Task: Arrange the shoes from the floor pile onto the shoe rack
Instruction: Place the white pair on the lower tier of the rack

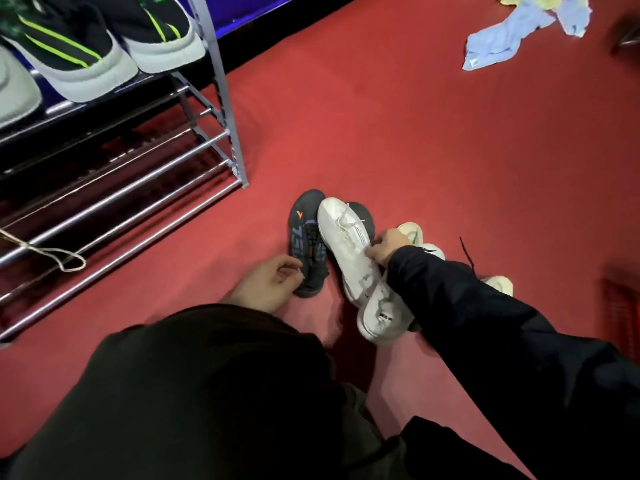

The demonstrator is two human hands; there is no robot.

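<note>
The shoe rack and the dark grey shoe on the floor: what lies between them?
Nothing: the head view shows only bare red floor between the shoe rack and the dark grey shoe.

A red carpet-like floor [398, 133] fills nearly the whole view, evenly lit and with soft shadows. Along the top edge runs a dark band with a blue strip [249, 8] above it, where the floor meets some low wall or piece of furniture; which of the two cannot be told. In the far right corner a heap of pale blue and yellowish cloth [512, 32] lies crumpled on the floor, and a red, gridded thing [620, 306] shows blurred at the right edge.
</note>
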